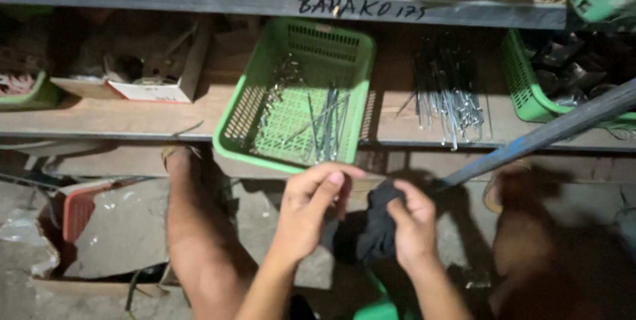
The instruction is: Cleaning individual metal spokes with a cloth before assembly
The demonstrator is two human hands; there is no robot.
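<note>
1. The left hand (306, 213) is raised in front of the shelf, fingers curled with the fingertips drawn together against the thumb; whether this grip pinches anything cannot be told, as the fingers hide it.
2. The right hand (412, 226) has its grip closed on a dark cloth (379, 227), which hangs bunched between the two hands, below the shelf edge.
3. Just above the hands, a green plastic basket (298, 95) sits tilted on the wooden shelf (132, 118), overhanging its front edge, with thin metal rods (326, 124) lying inside.
4. To the right on the same shelf lies a loose bundle of metal rods (450, 101) (bare on the wood, no container).
5. A long dark bar (543, 134) slants from the upper right down toward the cloth.
6. At the left of the shelf stands an open cardboard box (142, 71) of mixed parts.
</note>
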